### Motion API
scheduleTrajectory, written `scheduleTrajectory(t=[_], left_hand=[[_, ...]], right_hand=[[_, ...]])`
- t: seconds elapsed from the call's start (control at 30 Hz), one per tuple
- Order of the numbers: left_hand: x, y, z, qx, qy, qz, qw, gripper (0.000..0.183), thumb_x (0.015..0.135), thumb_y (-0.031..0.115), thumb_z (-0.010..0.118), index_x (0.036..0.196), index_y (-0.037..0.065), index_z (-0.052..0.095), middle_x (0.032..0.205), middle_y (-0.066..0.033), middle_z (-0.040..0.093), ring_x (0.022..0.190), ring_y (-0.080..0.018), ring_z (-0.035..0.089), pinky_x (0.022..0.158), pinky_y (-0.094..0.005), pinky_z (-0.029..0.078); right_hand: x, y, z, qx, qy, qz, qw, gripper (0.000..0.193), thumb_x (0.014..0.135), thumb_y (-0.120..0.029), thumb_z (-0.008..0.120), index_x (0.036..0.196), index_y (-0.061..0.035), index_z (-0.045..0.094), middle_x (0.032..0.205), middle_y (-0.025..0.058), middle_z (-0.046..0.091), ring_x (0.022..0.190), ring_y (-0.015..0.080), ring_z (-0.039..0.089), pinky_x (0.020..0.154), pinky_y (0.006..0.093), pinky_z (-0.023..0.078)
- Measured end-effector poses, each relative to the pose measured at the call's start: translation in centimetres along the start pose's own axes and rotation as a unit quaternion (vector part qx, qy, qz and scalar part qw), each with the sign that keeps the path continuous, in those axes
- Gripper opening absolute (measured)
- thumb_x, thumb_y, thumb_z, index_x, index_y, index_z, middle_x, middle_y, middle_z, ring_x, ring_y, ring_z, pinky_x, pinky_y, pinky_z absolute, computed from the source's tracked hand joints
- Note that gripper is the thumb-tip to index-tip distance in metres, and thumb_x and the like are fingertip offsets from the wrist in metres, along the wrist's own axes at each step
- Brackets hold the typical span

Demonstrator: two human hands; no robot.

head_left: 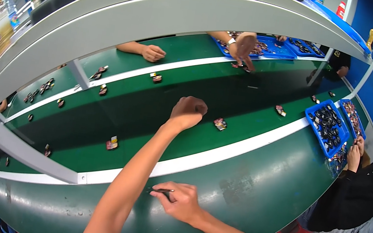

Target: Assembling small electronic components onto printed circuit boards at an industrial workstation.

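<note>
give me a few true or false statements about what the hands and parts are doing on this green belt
1. The left hand reaches out over the green belt with fingers curled. True.
2. The right hand holds a large red box. False: it pinches a thin dark tool at the near edge.
3. A small part lies on the belt just right of the left hand. True.
4. The blue tray at the right is empty. False: it is full of small dark parts.
5. Nobody else is at the line. False: another person's hand rests across the belt, and a person in black stands at the right.
</note>
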State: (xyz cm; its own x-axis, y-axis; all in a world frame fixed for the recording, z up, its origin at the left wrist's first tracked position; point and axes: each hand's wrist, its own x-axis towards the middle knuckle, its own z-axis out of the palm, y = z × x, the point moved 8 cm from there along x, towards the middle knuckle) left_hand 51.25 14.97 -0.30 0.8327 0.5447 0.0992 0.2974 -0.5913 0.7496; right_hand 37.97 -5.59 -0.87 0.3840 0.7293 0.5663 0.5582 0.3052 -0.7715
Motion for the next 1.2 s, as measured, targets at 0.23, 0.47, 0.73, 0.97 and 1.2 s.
scheduleTrajectory(t=[0.23, 0.47, 0.73, 0.97, 1.2], left_hand=[[3.5, 0.7, 6.0, 0.098, -0.055, -0.081, 0.99, 0.013, 0.082, 0.016, 0.076, 0.091, 0.007, 0.078, 0.085, -0.0095, 0.075, 0.085, -0.026, 0.073, 0.077, -0.0353, 0.056], [2.4, -1.3, 4.9, 0.066, -0.087, -0.139, 0.984, 0.021, 0.088, 0.024, 0.077, 0.089, 0.003, 0.075, 0.078, -0.0094, 0.072, 0.067, -0.0178, 0.069, 0.058, -0.0321, 0.053], [-9.2, -1.7, -2.7, -0.108, 0.021, -0.104, 0.988, 0.021, 0.094, 0.017, 0.07, 0.097, -0.003, 0.065, 0.07, -0.0058, 0.069, 0.047, -0.0101, 0.058, 0.041, -0.0258, 0.04], [-26.9, -4.7, -8.0, -0.217, 0.214, -0.191, 0.933, 0.016, 0.095, 0.009, 0.069, 0.098, -0.006, 0.072, 0.073, -0.0087, 0.071, 0.047, -0.0068, 0.054, 0.041, -0.024, 0.04], [-33.1, -5.2, -5.6, -0.279, 0.259, -0.189, 0.905, 0.014, 0.096, 0.005, 0.069, 0.101, -0.008, 0.072, 0.077, -0.0083, 0.071, 0.051, -0.0056, 0.055, 0.043, -0.0213, 0.042]], right_hand=[[-0.3, 1.1, -0.1, -0.014, -0.016, 0.014, 1.0, 0.02, 0.075, -0.002, 0.08, 0.091, -0.0034, 0.068, 0.074, 0.0091, 0.071, 0.06, 0.0289, 0.069, 0.055, 0.0343, 0.053], [0.3, 0.4, -0.2, 0.019, -0.01, -0.002, 1.0, 0.017, 0.076, -0.003, 0.08, 0.089, -0.0035, 0.068, 0.074, 0.0088, 0.072, 0.06, 0.0279, 0.069, 0.055, 0.0339, 0.053], [-0.1, 1.7, -1.1, 0.046, 0.026, 0.029, 0.998, 0.015, 0.078, -0.01, 0.085, 0.088, -0.0054, 0.076, 0.057, 0.0014, 0.059, 0.041, 0.0098, 0.041, 0.043, 0.027, 0.037], [-0.5, 2.7, 0.5, 0.316, -0.007, 0.228, 0.921, 0.01, 0.086, 0.002, 0.078, 0.093, 0.0024, 0.071, 0.071, -0.0024, 0.064, 0.056, -0.0028, 0.045, 0.05, 0.0162, 0.034], [-0.8, 2.2, 0.6, 0.27, -0.014, 0.202, 0.941, 0.012, 0.086, 0.004, 0.078, 0.095, 0.003, 0.069, 0.077, 0.0001, 0.069, 0.057, -0.0026, 0.046, 0.051, 0.0157, 0.035]])
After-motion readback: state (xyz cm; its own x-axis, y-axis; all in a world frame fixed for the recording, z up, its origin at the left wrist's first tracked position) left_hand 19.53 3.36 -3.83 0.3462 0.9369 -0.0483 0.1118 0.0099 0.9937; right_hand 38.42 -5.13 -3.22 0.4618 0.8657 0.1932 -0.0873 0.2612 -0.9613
